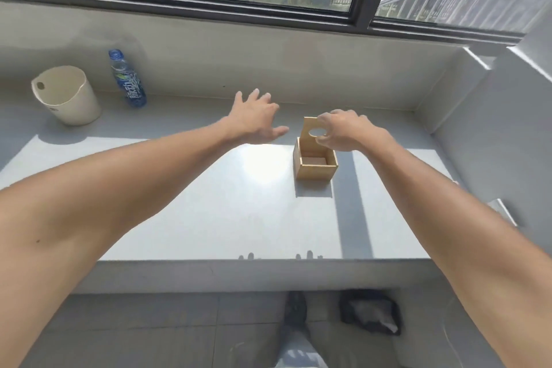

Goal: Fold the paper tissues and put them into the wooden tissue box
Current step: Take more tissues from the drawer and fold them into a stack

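A small wooden tissue box [313, 170] stands on the white sill, right of centre, its top uncovered and its inside bare. Its wooden lid [310, 134], with an oval hole, stands tilted upright at the box's far edge. My right hand [343, 131] grips that lid, fingers pinched through and around the hole. My left hand [257, 116] hovers to the left of the box, palm down, fingers spread, holding nothing. No paper tissues show anywhere in the view.
A cream plastic bucket [67, 95] and a blue-labelled drinks bottle [127, 81] stand at the far left of the sill [209, 203]. Behind is a window; a wall rises on the right. My shoe and a dark bag [370, 312] are on the floor below.
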